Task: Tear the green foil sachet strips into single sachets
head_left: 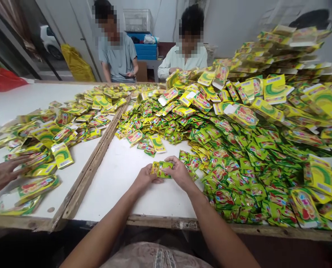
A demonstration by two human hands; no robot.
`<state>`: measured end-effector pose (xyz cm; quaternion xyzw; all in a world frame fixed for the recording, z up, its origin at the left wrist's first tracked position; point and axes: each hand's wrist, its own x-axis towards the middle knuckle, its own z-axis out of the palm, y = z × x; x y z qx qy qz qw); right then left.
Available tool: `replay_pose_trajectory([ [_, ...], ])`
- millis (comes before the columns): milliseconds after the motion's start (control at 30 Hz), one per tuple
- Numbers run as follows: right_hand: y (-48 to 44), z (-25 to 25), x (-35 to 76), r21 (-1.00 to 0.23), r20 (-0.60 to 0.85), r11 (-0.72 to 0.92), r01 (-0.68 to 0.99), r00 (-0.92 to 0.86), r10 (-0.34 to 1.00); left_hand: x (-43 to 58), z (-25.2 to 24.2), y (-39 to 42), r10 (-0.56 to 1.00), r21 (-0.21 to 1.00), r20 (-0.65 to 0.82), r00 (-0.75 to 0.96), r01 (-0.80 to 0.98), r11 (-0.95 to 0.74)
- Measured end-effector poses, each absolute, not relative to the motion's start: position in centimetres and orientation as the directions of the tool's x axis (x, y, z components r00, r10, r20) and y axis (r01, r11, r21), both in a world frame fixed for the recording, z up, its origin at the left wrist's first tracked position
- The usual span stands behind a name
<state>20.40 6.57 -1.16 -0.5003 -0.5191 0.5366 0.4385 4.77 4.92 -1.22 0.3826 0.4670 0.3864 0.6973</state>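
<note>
My left hand (145, 176) and my right hand (179, 172) are together over the white table (121, 186), both closed on a small stack of green and yellow sachets (161, 169). The stack is held just above the tabletop between my fingers. A large heap of the same sachets (232, 163) lies right of my right hand, its edge almost touching it.
Bigger yellow packets (268, 89) pile high at the back right. A wooden strip (99, 156) splits the table; more packets (57, 134) lie left of it. Another person's hand (2, 175) reaches in at the left. Two people sit at the far side.
</note>
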Motion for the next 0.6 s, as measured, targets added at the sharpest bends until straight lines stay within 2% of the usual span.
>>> replay_pose_trajectory([
  [100,6.4,-1.8,20.2,-0.986,-0.036,-0.026,0.166,-0.057,0.998,4.7,-0.6,4.7,0.895,0.911,-0.284,0.345,-0.193,0.364],
  [167,6.4,-2.2,20.0,-0.981,-0.022,-0.018,0.194,-0.019,1.0,4.7,-0.3,4.7,0.884,0.903,-0.288,0.367,-0.204,0.379],
  [267,6.5,-2.3,19.8,-0.987,-0.039,-0.041,0.157,0.021,0.999,5.0,-0.5,5.2,0.887,0.897,-0.342,0.31,-0.173,0.406],
  [367,6.7,-1.9,19.7,-0.995,-0.094,-0.096,0.025,0.059,0.994,5.7,-0.9,6.1,0.905,0.902,-0.371,0.206,-0.151,0.404],
  [467,6.6,-1.3,20.0,-0.984,-0.152,-0.15,-0.094,0.017,0.988,6.5,-1.0,6.7,0.918,0.908,-0.345,0.197,-0.177,0.38],
  [533,6.5,-1.0,20.2,-0.985,-0.143,-0.148,-0.085,-0.062,0.988,6.7,-0.6,7.1,0.92,0.921,-0.326,0.217,-0.146,0.361],
  [600,6.6,-0.8,20.4,-0.993,-0.116,-0.115,0.009,-0.049,0.992,6.7,0.0,7.8,0.911,0.935,-0.335,0.242,-0.036,0.353],
])
